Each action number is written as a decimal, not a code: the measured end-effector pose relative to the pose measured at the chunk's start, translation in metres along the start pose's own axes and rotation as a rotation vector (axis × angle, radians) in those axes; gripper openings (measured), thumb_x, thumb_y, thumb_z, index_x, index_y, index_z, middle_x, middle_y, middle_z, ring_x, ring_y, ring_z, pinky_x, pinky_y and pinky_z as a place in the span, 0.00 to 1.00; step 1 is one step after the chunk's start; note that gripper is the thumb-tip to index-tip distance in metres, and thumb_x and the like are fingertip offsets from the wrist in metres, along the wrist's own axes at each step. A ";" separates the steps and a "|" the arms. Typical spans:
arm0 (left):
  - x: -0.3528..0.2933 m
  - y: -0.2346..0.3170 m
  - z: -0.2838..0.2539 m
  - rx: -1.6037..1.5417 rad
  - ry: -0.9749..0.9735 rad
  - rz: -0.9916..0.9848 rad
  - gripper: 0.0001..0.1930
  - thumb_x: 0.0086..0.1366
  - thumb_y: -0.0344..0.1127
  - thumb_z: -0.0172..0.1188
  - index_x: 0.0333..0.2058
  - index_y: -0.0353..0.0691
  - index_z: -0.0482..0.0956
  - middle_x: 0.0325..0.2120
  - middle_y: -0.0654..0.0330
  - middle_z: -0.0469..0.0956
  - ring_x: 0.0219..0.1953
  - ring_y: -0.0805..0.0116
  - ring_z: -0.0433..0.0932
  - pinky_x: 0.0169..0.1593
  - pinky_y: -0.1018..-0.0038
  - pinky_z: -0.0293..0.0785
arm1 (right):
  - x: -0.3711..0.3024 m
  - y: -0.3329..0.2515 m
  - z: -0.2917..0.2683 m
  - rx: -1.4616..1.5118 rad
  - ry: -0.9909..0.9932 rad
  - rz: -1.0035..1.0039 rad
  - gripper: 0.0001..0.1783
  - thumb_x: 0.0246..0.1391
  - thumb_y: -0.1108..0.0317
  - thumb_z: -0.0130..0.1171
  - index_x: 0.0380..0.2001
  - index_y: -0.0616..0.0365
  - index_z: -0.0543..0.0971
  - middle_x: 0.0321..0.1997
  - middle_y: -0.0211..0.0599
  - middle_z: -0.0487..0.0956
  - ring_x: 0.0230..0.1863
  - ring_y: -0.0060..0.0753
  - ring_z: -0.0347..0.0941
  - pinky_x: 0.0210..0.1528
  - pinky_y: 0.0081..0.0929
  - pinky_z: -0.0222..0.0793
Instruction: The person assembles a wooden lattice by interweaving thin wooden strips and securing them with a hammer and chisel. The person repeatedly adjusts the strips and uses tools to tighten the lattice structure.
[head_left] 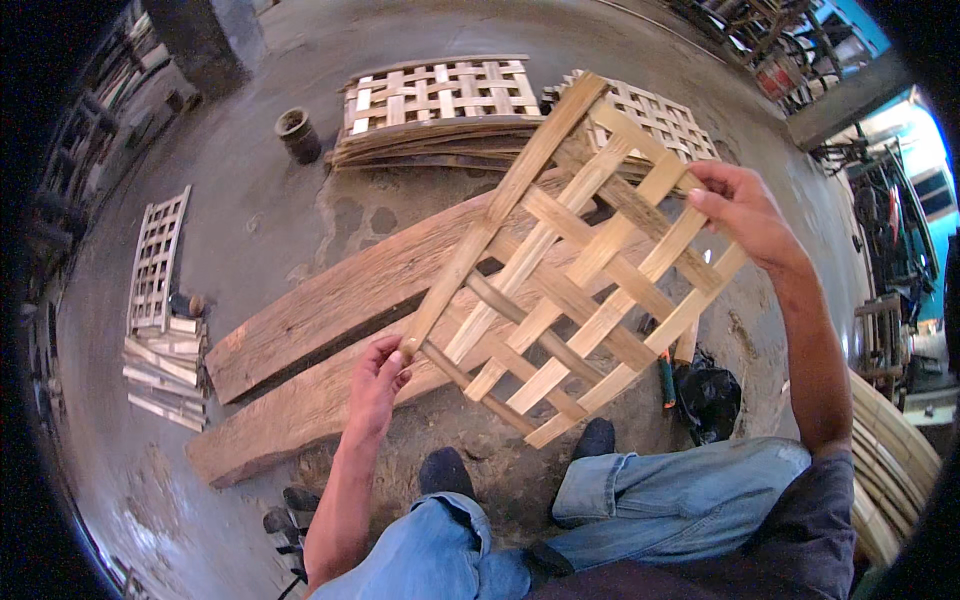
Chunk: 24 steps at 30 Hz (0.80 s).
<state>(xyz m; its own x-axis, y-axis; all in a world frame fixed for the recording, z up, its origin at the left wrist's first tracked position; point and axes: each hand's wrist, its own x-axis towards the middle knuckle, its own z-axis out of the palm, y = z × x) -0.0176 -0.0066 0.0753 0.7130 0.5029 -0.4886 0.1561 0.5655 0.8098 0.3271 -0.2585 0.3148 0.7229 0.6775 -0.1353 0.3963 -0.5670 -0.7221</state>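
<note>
A woven bamboo panel (580,270) of pale, flat strips crossing with gaps between them is held up, tilted, above two long wooden planks. My left hand (378,385) pinches its lower left corner, thumb on top. On the opposite side, my right hand (738,210) grips the upper right edge between thumb and fingers. One wider strip runs along the panel's left edge. Below it, the rough brown planks (350,290) lie side by side on the floor, partly covered by the panel.
Beyond the planks stands a stack of woven panels (435,100), with another woven panel (665,115) beside it. A round pot (298,135) is left of the stack. Loose strips (165,375) lie far left. A black plastic bag (708,400) sits near my knee; bamboo strips (890,460) lie at right.
</note>
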 end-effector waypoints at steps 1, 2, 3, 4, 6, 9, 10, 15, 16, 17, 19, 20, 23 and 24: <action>0.001 0.002 -0.002 0.112 -0.006 0.054 0.15 0.65 0.34 0.55 0.49 0.39 0.73 0.39 0.67 0.73 0.40 0.77 0.70 0.45 0.78 0.68 | 0.001 -0.007 -0.007 -0.050 0.031 -0.009 0.20 0.54 0.63 0.60 0.48 0.63 0.77 0.35 0.27 0.78 0.33 0.16 0.70 0.35 0.20 0.70; 0.005 -0.001 0.001 0.226 -0.028 0.094 0.15 0.65 0.34 0.55 0.50 0.38 0.73 0.38 0.67 0.73 0.40 0.78 0.70 0.45 0.79 0.68 | -0.005 -0.011 -0.021 -0.105 0.069 -0.001 0.21 0.54 0.63 0.60 0.48 0.64 0.76 0.36 0.27 0.78 0.34 0.17 0.71 0.36 0.20 0.70; 0.007 -0.004 0.004 0.337 -0.051 0.127 0.15 0.65 0.34 0.55 0.50 0.37 0.74 0.38 0.67 0.74 0.40 0.78 0.70 0.45 0.79 0.67 | -0.007 -0.014 -0.035 -0.227 0.153 -0.125 0.21 0.54 0.63 0.60 0.49 0.63 0.76 0.38 0.29 0.79 0.36 0.18 0.72 0.37 0.21 0.71; 0.011 -0.003 0.009 0.335 -0.024 0.126 0.16 0.65 0.33 0.56 0.50 0.36 0.74 0.38 0.67 0.75 0.41 0.80 0.69 0.46 0.80 0.67 | -0.011 -0.024 -0.050 -0.352 0.239 -0.246 0.21 0.54 0.63 0.60 0.49 0.62 0.76 0.40 0.30 0.79 0.38 0.20 0.73 0.38 0.21 0.71; 0.011 -0.002 -0.028 0.282 0.040 0.172 0.15 0.65 0.35 0.55 0.50 0.40 0.74 0.43 0.65 0.76 0.43 0.77 0.71 0.47 0.78 0.67 | -0.015 -0.081 -0.035 -0.490 0.287 -0.215 0.17 0.56 0.65 0.58 0.48 0.59 0.77 0.42 0.31 0.80 0.40 0.22 0.74 0.42 0.24 0.72; 0.009 0.006 -0.057 0.206 0.106 0.165 0.14 0.67 0.37 0.53 0.49 0.44 0.74 0.46 0.66 0.75 0.45 0.77 0.72 0.47 0.78 0.67 | -0.014 -0.109 -0.014 -0.571 0.221 -0.530 0.14 0.55 0.68 0.57 0.45 0.58 0.78 0.43 0.35 0.80 0.40 0.26 0.76 0.41 0.24 0.72; 0.011 0.009 -0.058 0.177 0.123 0.171 0.13 0.67 0.37 0.53 0.49 0.44 0.74 0.46 0.66 0.75 0.45 0.77 0.72 0.47 0.78 0.67 | -0.014 -0.115 -0.006 -0.641 0.224 -0.616 0.13 0.55 0.69 0.57 0.44 0.57 0.79 0.42 0.36 0.80 0.39 0.28 0.77 0.40 0.25 0.72; 0.009 0.019 -0.044 0.013 0.102 0.148 0.12 0.68 0.35 0.51 0.49 0.41 0.74 0.44 0.66 0.76 0.42 0.79 0.72 0.44 0.81 0.68 | -0.019 -0.120 0.053 -0.995 0.255 -0.622 0.14 0.48 0.78 0.60 0.41 0.63 0.78 0.35 0.40 0.78 0.35 0.39 0.75 0.37 0.29 0.70; 0.009 0.018 -0.036 -0.022 0.074 0.141 0.12 0.68 0.34 0.52 0.49 0.40 0.74 0.43 0.66 0.76 0.40 0.80 0.72 0.42 0.82 0.68 | -0.020 -0.112 0.057 -0.990 0.275 -0.708 0.14 0.45 0.79 0.61 0.39 0.62 0.79 0.34 0.40 0.78 0.35 0.41 0.75 0.37 0.29 0.70; 0.008 0.020 -0.029 -0.025 0.042 0.116 0.12 0.69 0.35 0.51 0.48 0.40 0.74 0.43 0.66 0.76 0.40 0.80 0.72 0.42 0.82 0.68 | -0.022 -0.110 0.058 -0.992 0.299 -0.784 0.14 0.44 0.80 0.62 0.38 0.62 0.79 0.34 0.39 0.78 0.35 0.41 0.75 0.37 0.29 0.70; 0.005 0.021 -0.015 -0.029 -0.020 0.052 0.12 0.69 0.36 0.50 0.48 0.42 0.74 0.44 0.67 0.76 0.41 0.80 0.72 0.43 0.82 0.68 | -0.024 -0.103 0.057 -0.988 0.336 -0.928 0.14 0.43 0.81 0.62 0.37 0.61 0.80 0.33 0.39 0.79 0.34 0.39 0.75 0.37 0.30 0.70; 0.003 0.020 -0.010 -0.034 -0.030 0.022 0.13 0.70 0.38 0.48 0.49 0.44 0.74 0.43 0.67 0.76 0.42 0.79 0.72 0.44 0.81 0.69 | -0.024 -0.102 0.051 -1.025 0.360 -0.972 0.14 0.42 0.80 0.63 0.37 0.61 0.80 0.35 0.39 0.79 0.36 0.38 0.76 0.39 0.31 0.71; 0.006 0.022 -0.011 -0.180 -0.060 -0.046 0.17 0.71 0.43 0.46 0.54 0.43 0.69 0.45 0.64 0.73 0.43 0.75 0.72 0.46 0.76 0.70 | -0.016 -0.110 0.044 -0.945 0.523 -1.065 0.13 0.39 0.78 0.65 0.32 0.56 0.81 0.33 0.37 0.80 0.36 0.37 0.77 0.38 0.32 0.72; 0.010 0.022 -0.009 -0.181 -0.027 -0.059 0.22 0.71 0.49 0.43 0.56 0.42 0.66 0.45 0.64 0.73 0.43 0.75 0.72 0.45 0.77 0.71 | -0.015 -0.112 0.037 -0.914 0.502 -1.089 0.13 0.38 0.79 0.65 0.32 0.57 0.81 0.34 0.39 0.81 0.38 0.39 0.78 0.42 0.33 0.73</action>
<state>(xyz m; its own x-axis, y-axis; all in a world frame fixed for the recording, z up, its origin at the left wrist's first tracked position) -0.0130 0.0166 0.0853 0.7248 0.4490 -0.5226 0.0747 0.7028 0.7075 0.2507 -0.1880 0.3723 -0.1099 0.8285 0.5491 0.9205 -0.1236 0.3708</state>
